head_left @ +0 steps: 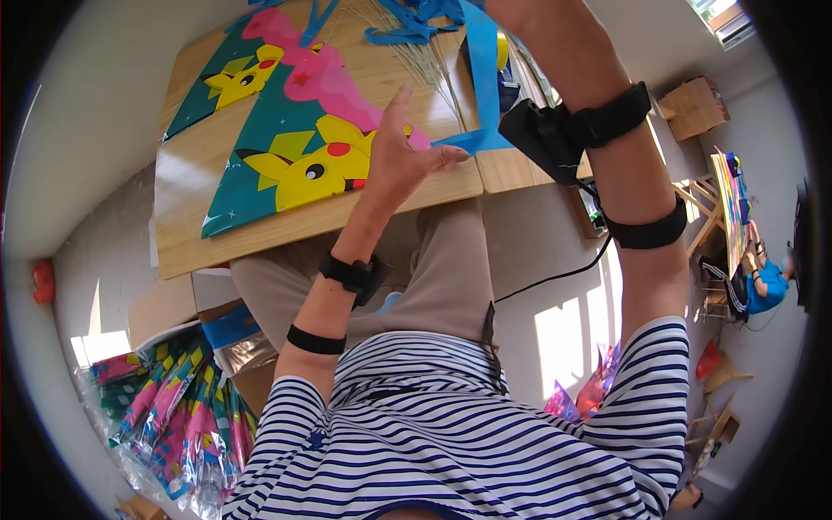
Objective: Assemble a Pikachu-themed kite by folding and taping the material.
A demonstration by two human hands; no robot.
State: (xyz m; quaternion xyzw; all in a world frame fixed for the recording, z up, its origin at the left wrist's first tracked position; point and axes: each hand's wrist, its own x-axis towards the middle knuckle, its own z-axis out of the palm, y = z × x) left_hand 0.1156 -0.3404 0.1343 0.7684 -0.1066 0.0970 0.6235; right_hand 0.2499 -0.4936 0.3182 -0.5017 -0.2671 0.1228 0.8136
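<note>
Holds the left hand (400, 165) open, with nothing visible in it, index finger pointing away, thumb spread rightward; extends the right hand (518, 10) to the upper edge of view, too cut off to tell how far open or whether gripping anything; shows the nearer printed sheet (299, 169) flat, mostly just left of the left hand, long axis seemingly from near left corner rightward and away, right corner partly behind that hand; cannot tell whether touching; leaves the right hand farther off; trails a blue ribbon (486, 95) from beside the right hand, bending left near the left thumb; spreads beneath all this a wood-grain worktop (455, 186), with a second printed sheet (238, 87) and thin rods (418, 59) beyond; includes wrapped packs (186, 412) lower left, another person (764, 288) far right.
</note>
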